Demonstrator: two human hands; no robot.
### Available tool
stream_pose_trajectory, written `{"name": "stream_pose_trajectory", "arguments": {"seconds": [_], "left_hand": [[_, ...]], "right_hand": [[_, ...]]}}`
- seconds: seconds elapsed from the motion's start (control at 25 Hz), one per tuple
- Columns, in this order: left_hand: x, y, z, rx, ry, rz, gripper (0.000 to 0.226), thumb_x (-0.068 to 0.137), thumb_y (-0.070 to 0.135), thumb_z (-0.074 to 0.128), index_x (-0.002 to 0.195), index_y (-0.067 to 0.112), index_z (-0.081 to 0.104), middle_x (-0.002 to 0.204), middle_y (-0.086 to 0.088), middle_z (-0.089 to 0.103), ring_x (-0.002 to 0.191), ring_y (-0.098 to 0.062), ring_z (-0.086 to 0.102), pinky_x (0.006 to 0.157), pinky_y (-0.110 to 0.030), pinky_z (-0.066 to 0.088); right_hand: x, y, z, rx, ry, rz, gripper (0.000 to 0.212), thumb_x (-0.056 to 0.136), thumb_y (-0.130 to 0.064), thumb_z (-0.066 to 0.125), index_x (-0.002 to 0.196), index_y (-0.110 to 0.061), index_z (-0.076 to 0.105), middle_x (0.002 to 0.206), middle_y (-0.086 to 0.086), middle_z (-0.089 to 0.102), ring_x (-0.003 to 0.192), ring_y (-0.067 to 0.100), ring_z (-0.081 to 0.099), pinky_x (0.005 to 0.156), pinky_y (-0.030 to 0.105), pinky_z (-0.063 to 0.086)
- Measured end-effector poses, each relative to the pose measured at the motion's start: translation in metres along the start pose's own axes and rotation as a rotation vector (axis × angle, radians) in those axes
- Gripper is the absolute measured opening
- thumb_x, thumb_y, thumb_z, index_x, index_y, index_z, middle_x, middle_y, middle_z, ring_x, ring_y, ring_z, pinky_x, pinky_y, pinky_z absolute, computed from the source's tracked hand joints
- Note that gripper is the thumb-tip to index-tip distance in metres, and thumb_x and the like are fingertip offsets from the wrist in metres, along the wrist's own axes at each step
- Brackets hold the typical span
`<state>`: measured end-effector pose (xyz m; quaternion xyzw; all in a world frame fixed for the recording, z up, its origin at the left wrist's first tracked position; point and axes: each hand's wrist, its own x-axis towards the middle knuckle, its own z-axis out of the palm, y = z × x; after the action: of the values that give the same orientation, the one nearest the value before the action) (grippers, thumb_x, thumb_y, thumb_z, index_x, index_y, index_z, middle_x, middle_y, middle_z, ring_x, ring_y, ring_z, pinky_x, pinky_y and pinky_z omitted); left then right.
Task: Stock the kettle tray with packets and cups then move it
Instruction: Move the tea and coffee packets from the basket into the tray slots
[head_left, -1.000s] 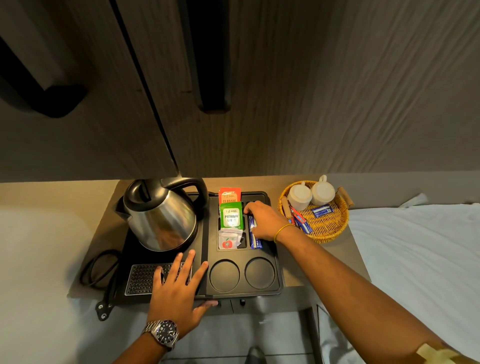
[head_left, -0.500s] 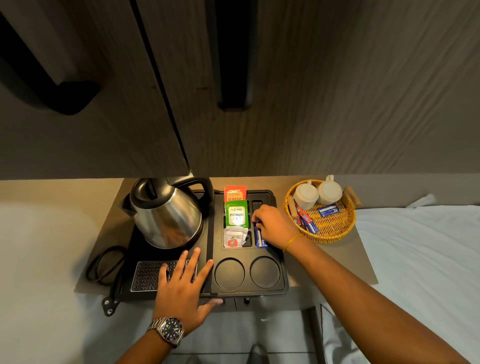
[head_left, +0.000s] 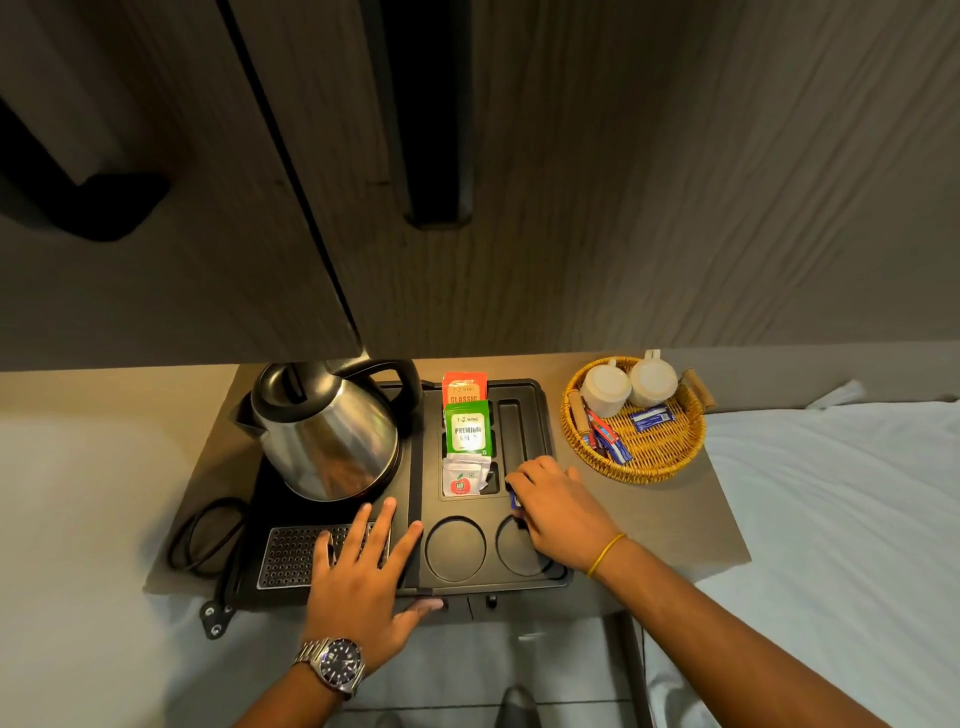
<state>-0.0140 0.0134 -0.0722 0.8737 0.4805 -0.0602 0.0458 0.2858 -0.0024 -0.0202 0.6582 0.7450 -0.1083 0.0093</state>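
A black kettle tray (head_left: 540, 410) holds a steel kettle (head_left: 327, 431) on its left half. In its middle slots stand an orange packet (head_left: 464, 387), a green packet (head_left: 467, 428) and a white packet (head_left: 460, 480). My right hand (head_left: 561, 512) is curled at the near end of the long right slot, fingers on a blue packet (head_left: 513, 500) that is mostly hidden. My left hand (head_left: 358, 577) lies flat on the tray's front, fingers spread. Two round cup wells (head_left: 455, 548) are bare. Two white cups (head_left: 605, 389) sit upside down in a wicker basket (head_left: 639, 467).
The basket also holds a blue packet (head_left: 649, 418) and red-blue sticks (head_left: 605, 439). A black cord (head_left: 195, 535) loops left of the tray. A white bed sheet (head_left: 831, 519) lies to the right, and a wood wall panel rises behind.
My right hand has slid from the far end of the long slot toward me, to its near end. The far part of the slot now shows bare. My left hand stays put.
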Motion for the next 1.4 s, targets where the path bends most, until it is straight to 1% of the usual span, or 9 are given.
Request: {"name": "stream_pose_trajectory", "arguments": {"seconds": [0.16, 0.24, 0.4, 0.6, 0.76, 0.84, 1.12, 1.32, 1.4], "left_hand": [[0.000, 0.000, -0.001, -0.001, 0.002, -0.002, 0.098, 0.076, 0.095, 0.038, 0.156, 0.038, 0.032, 0.171, -0.006, 0.019, 0.154, -0.034, 0.026, 0.109, -0.070, 0.028], [0.000, 0.000, 0.000, -0.005, 0.004, -0.002, 0.098, 0.077, 0.095, 0.038, 0.157, 0.038, 0.031, 0.171, -0.006, 0.019, 0.154, -0.034, 0.026, 0.109, -0.070, 0.028], [0.000, 0.000, 0.001, -0.007, 0.011, 0.005, 0.100, 0.076, 0.094, 0.038, 0.158, 0.039, 0.025, 0.172, -0.005, 0.016, 0.155, -0.034, 0.023, 0.110, -0.070, 0.026], [0.000, -0.001, 0.001, -0.008, -0.004, -0.003, 0.100, 0.076, 0.095, 0.038, 0.158, 0.040, 0.027, 0.172, -0.005, 0.016, 0.155, -0.034, 0.023, 0.109, -0.071, 0.027], [0.000, 0.000, 0.000, -0.011, -0.006, -0.004, 0.099, 0.076, 0.095, 0.038, 0.157, 0.039, 0.029, 0.171, -0.006, 0.017, 0.154, -0.034, 0.025, 0.109, -0.070, 0.028], [0.000, 0.000, 0.000, -0.011, -0.004, -0.002, 0.099, 0.076, 0.095, 0.037, 0.157, 0.039, 0.029, 0.171, -0.006, 0.018, 0.154, -0.034, 0.025, 0.109, -0.070, 0.028], [0.001, 0.000, 0.001, 0.004, 0.002, 0.005, 0.100, 0.076, 0.095, 0.039, 0.158, 0.038, 0.028, 0.171, -0.006, 0.017, 0.154, -0.035, 0.025, 0.109, -0.070, 0.028], [0.001, 0.000, 0.001, 0.003, -0.005, -0.001, 0.100, 0.075, 0.095, 0.039, 0.157, 0.039, 0.029, 0.171, -0.005, 0.017, 0.155, -0.034, 0.024, 0.109, -0.070, 0.028], [0.001, 0.000, 0.000, 0.004, 0.003, 0.000, 0.100, 0.075, 0.095, 0.039, 0.157, 0.039, 0.031, 0.171, -0.006, 0.019, 0.154, -0.034, 0.026, 0.109, -0.070, 0.028]], "right_hand": [[0.001, 0.006, -0.007, 0.254, 0.059, 0.065, 0.021, 0.102, -0.019, 0.054, 0.122, -0.021, 0.060, 0.115, 0.006, 0.066, 0.113, 0.025, 0.058, 0.092, 0.040, 0.049], [0.011, 0.010, -0.016, 0.321, 0.043, 0.085, 0.017, 0.103, -0.019, 0.053, 0.119, -0.019, 0.061, 0.111, 0.008, 0.068, 0.107, 0.024, 0.060, 0.090, 0.040, 0.053], [0.031, 0.018, -0.019, 0.180, 0.161, 0.032, 0.020, 0.098, -0.011, 0.059, 0.116, -0.014, 0.067, 0.115, 0.008, 0.070, 0.110, 0.026, 0.059, 0.091, 0.037, 0.053], [0.012, 0.009, 0.014, 0.112, 0.305, -0.065, 0.038, 0.080, 0.002, 0.075, 0.118, -0.003, 0.072, 0.120, 0.013, 0.070, 0.110, 0.032, 0.064, 0.089, 0.039, 0.059], [0.007, 0.000, 0.022, 0.197, 0.274, 0.019, 0.048, 0.095, -0.038, 0.064, 0.134, -0.011, 0.062, 0.136, 0.006, 0.061, 0.125, 0.024, 0.055, 0.105, 0.035, 0.052], [0.002, -0.004, 0.023, 0.236, 0.285, 0.051, 0.053, 0.097, -0.047, 0.058, 0.137, -0.013, 0.058, 0.138, 0.004, 0.058, 0.127, 0.021, 0.052, 0.108, 0.034, 0.049], [0.002, -0.008, 0.024, 0.298, 0.366, 0.089, 0.025, 0.097, -0.018, 0.066, 0.120, -0.011, 0.070, 0.126, 0.006, 0.065, 0.118, 0.023, 0.058, 0.102, 0.032, 0.050], [0.011, -0.005, 0.019, 0.428, 0.369, 0.152, 0.012, 0.098, -0.012, 0.062, 0.106, -0.010, 0.071, 0.112, 0.005, 0.066, 0.106, 0.020, 0.058, 0.091, 0.030, 0.051], [0.008, 0.003, 0.013, 0.476, 0.471, 0.175, 0.011, 0.099, -0.011, 0.061, 0.101, -0.010, 0.071, 0.105, 0.004, 0.067, 0.099, 0.018, 0.059, 0.086, 0.028, 0.052]]}}
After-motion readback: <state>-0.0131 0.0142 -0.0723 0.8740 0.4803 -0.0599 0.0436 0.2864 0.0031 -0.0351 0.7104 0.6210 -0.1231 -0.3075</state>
